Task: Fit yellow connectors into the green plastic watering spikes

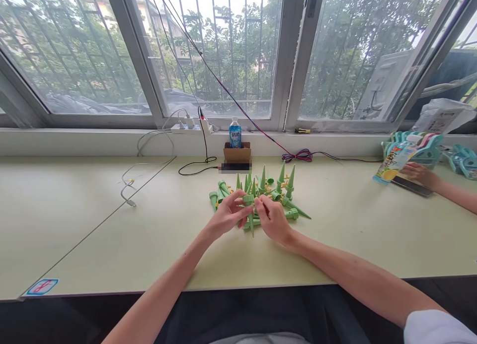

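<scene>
Between the fingertips of my left hand (230,214) is a green plant watering spike (251,220), its wide collar up and its tip pointing down. My right hand (274,220) is closed in a pinch right beside the spike's collar. Whatever sits in that pinch is hidden by the fingers. Behind and around both hands lies a cluster of similar green spikes (282,177), some standing on their collars, others lying flat. Small yellow valve pieces (286,179) show among them. One loose spike (291,214) lies by my right hand.
A blue-labelled bottle (235,134) stands in a small cardboard box (237,153) at the back. Cables (303,156) run along the wall side. At the right, another person's hand (421,175) rests near a phone (412,186), a drink pouch (394,163) and teal plastic items (432,153).
</scene>
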{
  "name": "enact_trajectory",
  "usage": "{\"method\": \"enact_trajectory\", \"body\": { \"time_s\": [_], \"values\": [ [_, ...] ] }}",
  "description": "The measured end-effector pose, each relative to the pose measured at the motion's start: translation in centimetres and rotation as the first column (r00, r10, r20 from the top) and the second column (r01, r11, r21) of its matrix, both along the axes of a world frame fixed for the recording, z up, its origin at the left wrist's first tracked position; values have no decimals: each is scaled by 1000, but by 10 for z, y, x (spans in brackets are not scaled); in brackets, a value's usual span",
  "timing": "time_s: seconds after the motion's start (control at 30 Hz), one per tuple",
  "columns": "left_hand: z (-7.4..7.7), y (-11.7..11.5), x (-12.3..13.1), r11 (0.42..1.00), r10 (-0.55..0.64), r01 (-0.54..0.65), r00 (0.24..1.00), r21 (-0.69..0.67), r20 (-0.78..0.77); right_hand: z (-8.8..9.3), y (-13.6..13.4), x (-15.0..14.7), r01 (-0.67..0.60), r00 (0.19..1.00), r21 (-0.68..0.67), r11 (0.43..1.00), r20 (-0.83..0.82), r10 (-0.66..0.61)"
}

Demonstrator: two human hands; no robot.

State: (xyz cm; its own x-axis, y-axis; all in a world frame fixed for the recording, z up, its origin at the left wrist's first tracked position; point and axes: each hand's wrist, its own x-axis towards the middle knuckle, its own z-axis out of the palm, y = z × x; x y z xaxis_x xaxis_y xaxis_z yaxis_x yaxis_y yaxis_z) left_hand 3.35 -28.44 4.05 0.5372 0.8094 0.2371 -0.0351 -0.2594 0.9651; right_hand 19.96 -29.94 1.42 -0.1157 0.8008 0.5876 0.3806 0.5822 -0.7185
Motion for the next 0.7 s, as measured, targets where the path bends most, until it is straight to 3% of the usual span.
{"method": "enact_trajectory", "body": {
  "time_s": [0.27,0.57,0.7],
  "values": [
    [-8,-2,5,974,167,-147,980,171,-109,0,2,-1,39,999,10,999,1,-39],
    [-2,-1,6,961,236,-243,969,129,68,-4,-4,-2,-22,996,20,1000,-90,24],
    [-3,2,3,978,201,-200,979,55,-18,-4,-4,-1,-60,993,26,998,-101,62]
  ]
}}
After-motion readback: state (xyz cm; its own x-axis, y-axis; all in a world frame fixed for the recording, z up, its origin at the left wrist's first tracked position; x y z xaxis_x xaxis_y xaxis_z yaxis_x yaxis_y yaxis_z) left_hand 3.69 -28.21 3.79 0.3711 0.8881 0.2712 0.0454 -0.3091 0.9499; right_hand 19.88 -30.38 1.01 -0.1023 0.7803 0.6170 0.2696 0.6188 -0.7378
